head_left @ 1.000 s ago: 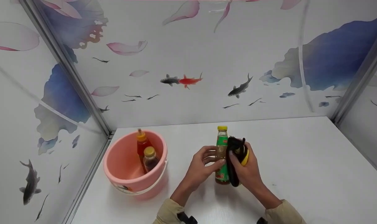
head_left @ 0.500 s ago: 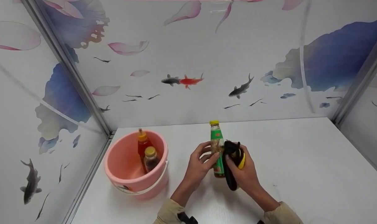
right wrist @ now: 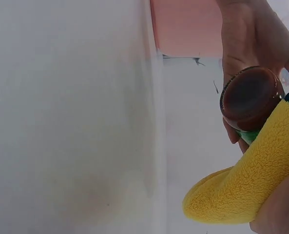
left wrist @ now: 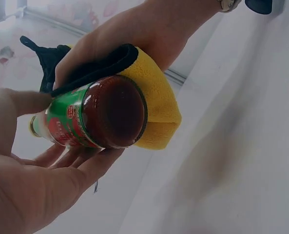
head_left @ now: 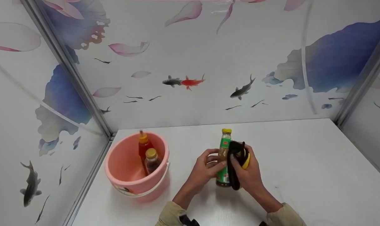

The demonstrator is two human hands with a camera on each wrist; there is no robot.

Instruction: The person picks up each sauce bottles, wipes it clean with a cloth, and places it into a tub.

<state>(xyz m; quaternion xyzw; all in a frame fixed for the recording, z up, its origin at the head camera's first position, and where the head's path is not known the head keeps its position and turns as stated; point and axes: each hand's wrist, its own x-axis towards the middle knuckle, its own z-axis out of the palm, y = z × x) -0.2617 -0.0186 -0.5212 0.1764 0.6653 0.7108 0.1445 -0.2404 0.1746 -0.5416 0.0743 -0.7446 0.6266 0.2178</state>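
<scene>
A glass sauce bottle (head_left: 223,175) with a yellow cap and green label is held up off the table, its dark base facing the wrist cameras. My left hand (head_left: 205,166) grips it from the left, thumb in front and fingers behind, as the left wrist view shows. In my right hand (head_left: 248,169) is a folded cloth (head_left: 233,169), black on one face and yellow on the other (right wrist: 246,180). The cloth lies against the right side of the bottle, and part of the label is hidden behind it.
On the left of the white table (head_left: 302,163) stands a pink bucket (head_left: 120,166) with a white handle. Inside are a red sauce bottle (head_left: 143,146) with a nozzle top and a dark bottle (head_left: 152,163) with a yellow cap. Printed wall panels (head_left: 208,56) enclose the table.
The bottle rose and shifted left half a second ago, then came back down and right, leaning slightly. The cloth slid along its side as both hands kept their hold.
</scene>
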